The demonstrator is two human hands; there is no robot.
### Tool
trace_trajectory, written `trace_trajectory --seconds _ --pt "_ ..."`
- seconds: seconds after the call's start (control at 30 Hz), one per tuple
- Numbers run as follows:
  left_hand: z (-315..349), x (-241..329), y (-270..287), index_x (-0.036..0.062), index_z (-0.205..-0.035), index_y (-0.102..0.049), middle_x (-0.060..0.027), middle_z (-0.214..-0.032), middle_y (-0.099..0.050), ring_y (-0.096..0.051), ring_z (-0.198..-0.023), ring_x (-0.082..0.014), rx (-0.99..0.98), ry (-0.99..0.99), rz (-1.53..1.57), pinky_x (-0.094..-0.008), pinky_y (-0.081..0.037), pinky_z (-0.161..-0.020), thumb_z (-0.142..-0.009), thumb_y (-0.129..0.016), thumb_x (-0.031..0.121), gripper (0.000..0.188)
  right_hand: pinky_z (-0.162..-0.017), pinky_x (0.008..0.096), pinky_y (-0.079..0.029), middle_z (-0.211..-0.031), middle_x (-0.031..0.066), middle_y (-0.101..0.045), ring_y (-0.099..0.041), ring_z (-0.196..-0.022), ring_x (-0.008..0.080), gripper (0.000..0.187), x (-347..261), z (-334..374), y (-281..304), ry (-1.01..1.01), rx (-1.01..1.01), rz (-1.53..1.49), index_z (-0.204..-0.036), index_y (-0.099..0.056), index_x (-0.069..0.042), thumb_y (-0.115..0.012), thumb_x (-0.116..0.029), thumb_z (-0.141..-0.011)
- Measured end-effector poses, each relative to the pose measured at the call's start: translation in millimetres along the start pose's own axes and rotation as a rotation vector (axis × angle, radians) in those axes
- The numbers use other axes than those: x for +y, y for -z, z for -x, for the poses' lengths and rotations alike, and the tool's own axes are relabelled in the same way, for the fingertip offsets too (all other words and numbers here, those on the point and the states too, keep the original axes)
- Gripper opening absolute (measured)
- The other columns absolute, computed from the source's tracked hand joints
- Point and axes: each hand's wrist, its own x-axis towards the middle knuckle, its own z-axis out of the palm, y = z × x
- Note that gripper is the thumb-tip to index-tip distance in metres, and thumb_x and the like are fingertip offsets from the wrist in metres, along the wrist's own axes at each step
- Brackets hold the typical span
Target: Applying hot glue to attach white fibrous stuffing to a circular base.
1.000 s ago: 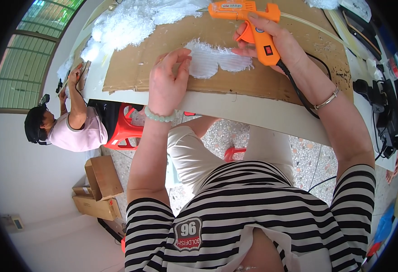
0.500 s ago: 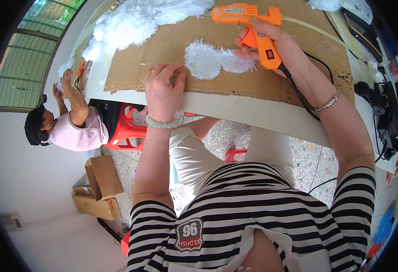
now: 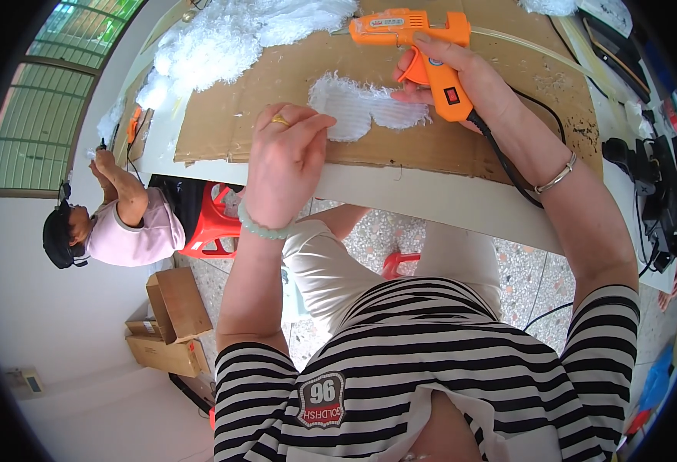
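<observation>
An orange hot glue gun [image 3: 451, 86] is held by its handle in my right hand [image 3: 473, 73], its nozzle pointing left above the cardboard. Below it lies a flat white fuzzy-edged fabric piece [image 3: 346, 112], with two rounded lobes and a notch along its near edge. Fingertips of my right hand are over its right end; whether they touch it I cannot tell. By the piece's left end, my left hand [image 3: 291, 158] is closed, thumb against curled fingers. Whatever may be between those fingertips is hidden.
A brown cardboard sheet [image 3: 238, 115] covers much of the white table [image 3: 431, 189]. White fluffy material [image 3: 207, 50] is heaped at the far left. The gun's black cord [image 3: 500, 158] runs beside my right forearm. Black devices [image 3: 639, 169] stand at right; another person [image 3: 127, 231] sits at left.
My left hand has risen slightly and turned, its fingertips now nearer the fabric piece. The glue gun has shifted a little left. The fabric piece has moved slightly left.
</observation>
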Motion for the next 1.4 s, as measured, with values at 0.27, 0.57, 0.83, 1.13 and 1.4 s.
trace_trajectory --seconds 0.27,0.57,0.83,1.13,1.4 --pt "22.4 -18.2 -1.4 0.0012 -0.095 -0.06 -0.0124 -0.078 -0.063 -0.06 -0.091 -0.0345 0.102 0.138 0.016 -0.0414 -0.045 -0.085 -0.074 -0.05 -0.011 0.026 -0.081 0.03 -0.053 -0.092 0.0108 -0.062 -0.065 -0.087 0.0238 0.042 -1.5 0.6 -1.7 -0.009 0.011 0.01 -0.101 -0.059 0.0 -0.055 -0.04 -0.091" --pt "21.3 -9.0 -9.9 0.0009 -0.099 -0.061 -0.0126 -0.094 -0.063 -0.059 -0.099 -0.0326 0.074 0.082 -0.043 -0.0387 -0.045 -0.088 -0.076 -0.045 -0.012 0.03 -0.087 0.0344 -0.053 -0.092 0.0118 -0.061 -0.062 -0.083 0.0191 0.037 -4.9 3.4 -6.7 -0.035 0.011 -0.045 -0.099 -0.057 0.0 -0.055 -0.036 -0.091" --pt "9.9 -28.1 -11.8 0.0008 -0.1 -0.061 -0.0112 -0.099 -0.064 -0.06 -0.099 -0.0276 0.036 0.162 0.062 -0.0341 -0.046 -0.087 -0.079 -0.042 -0.011 0.03 -0.09 0.0384 -0.052 -0.09 0.012 -0.061 -0.06 -0.078 0.0169 0.034 -4.8 2.1 -5.0 -0.018 -0.051 -0.055 -0.098 -0.057 0.0 -0.053 -0.034 -0.092" --pt "23.0 -28.0 -0.4 0.0047 -0.094 -0.063 -0.0117 -0.092 -0.065 -0.061 -0.081 -0.0281 0.208 0.293 0.107 -0.0377 -0.048 -0.076 -0.075 -0.058 -0.005 0.022 -0.089 0.0381 -0.051 -0.091 0.0118 -0.061 -0.06 -0.077 0.0173 0.035 -9.4 3.9 -6.6 0.009 0.005 -0.043 -0.097 -0.058 -0.001 -0.052 -0.035 -0.092" --pt "25.3 -2.3 -13.9 0.0046 -0.072 -0.063 -0.0067 -0.072 -0.063 -0.061 -0.072 -0.0255 0.09 0.189 -0.106 -0.0388 -0.043 -0.084 -0.068 -0.069 0.008 0.008 -0.069 0.0295 -0.048 -0.082 0.0088 -0.063 -0.059 -0.074 0.0159 0.037 -31.4 9.5 -6.9 0.068 -0.205 0.362 -0.1 -0.059 -0.002 -0.054 -0.037 -0.091"
